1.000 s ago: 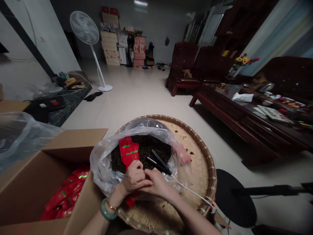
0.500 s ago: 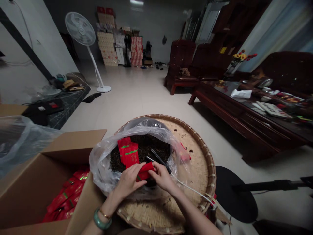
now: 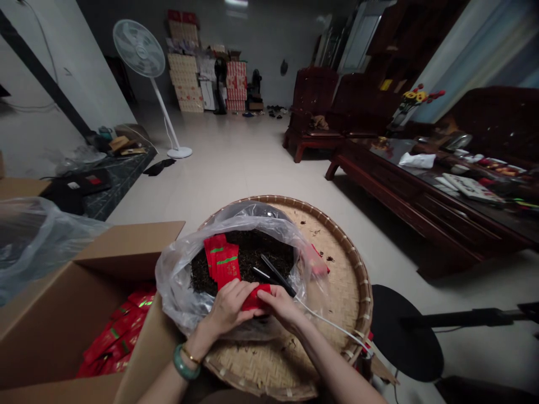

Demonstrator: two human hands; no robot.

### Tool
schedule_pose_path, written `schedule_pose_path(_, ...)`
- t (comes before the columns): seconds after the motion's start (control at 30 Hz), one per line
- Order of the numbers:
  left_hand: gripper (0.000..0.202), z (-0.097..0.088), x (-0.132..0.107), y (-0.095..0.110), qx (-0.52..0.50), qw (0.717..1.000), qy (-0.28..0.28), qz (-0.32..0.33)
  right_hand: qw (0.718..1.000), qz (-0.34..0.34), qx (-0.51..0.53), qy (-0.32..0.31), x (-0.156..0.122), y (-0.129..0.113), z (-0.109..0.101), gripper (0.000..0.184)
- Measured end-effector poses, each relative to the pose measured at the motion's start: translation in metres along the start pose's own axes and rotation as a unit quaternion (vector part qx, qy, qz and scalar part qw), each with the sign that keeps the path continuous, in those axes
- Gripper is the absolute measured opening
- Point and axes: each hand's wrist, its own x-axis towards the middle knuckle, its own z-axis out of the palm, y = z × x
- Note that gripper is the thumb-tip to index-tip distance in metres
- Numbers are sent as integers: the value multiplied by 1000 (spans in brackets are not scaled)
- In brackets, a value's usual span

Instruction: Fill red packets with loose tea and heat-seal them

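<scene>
Both hands meet over the near edge of a clear plastic bag (image 3: 177, 269) of dark loose tea (image 3: 252, 258). My left hand (image 3: 227, 306) and my right hand (image 3: 280, 306) pinch one small red packet (image 3: 255, 297) between them, fingers closed on it. A stack of red packets with green bands (image 3: 221, 261) stands upright in the tea just beyond my left hand. A black tool with a white cord (image 3: 273, 272) lies on the tea by my right hand. The bag rests on a round woven bamboo tray (image 3: 337, 280).
An open cardboard box (image 3: 67, 303) at the left holds several red packets (image 3: 113, 336). A black round stool (image 3: 404, 336) stands at the right. A dark wooden table (image 3: 442, 202) with clutter runs along the right. A standing fan (image 3: 145, 56) and stacked boxes are far back.
My hands lifted from the tray's near rim to the bag's edge, and a red packet now shows between them. Over the last half second they drew closer together on it.
</scene>
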Motion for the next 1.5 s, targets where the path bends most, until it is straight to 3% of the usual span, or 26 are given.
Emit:
schedule_pose_path(0.13,54,2,2,2,7,1000,-26,14,998,43,4,-39,-2,1,-1,46)
schedule_pose_path(0.4,50,6,-1,12,90,993,-5,-71,993,56,99,31,2,11,-8,41)
schedule_pose_path(0.63,59,25,-12,12,59,995,-17,-78,991,41,116,43,4,10,-8,40)
schedule_pose_path(0.93,52,28,-13,2,-15,986,102,-132,1000,14,-17,15,-8,-23,-7,49)
schedule_pose_path(1.07,58,17,-8,-2,-74,987,63,-125,982,-72,-174,14,3,-16,-3,37)
schedule_pose_path(1.17,74,3,-3,-13,-29,987,55,-150,958,-108,-264,39,13,4,-4,21)
schedule_pose_path(1.27,85,-11,4,-31,114,933,117,-320,949,-117,-282,81,19,22,-11,22)
schedule_pose_path(1.33,85,-18,10,-41,173,889,102,-412,947,-119,-282,97,19,28,-16,22)
schedule_pose_path(1.4,83,-22,18,-44,205,878,70,-428,947,-122,-281,99,18,30,-18,22)
schedule_pose_path(1.5,79,-19,29,-38,239,890,59,-383,950,-127,-269,93,16,30,-18,21)
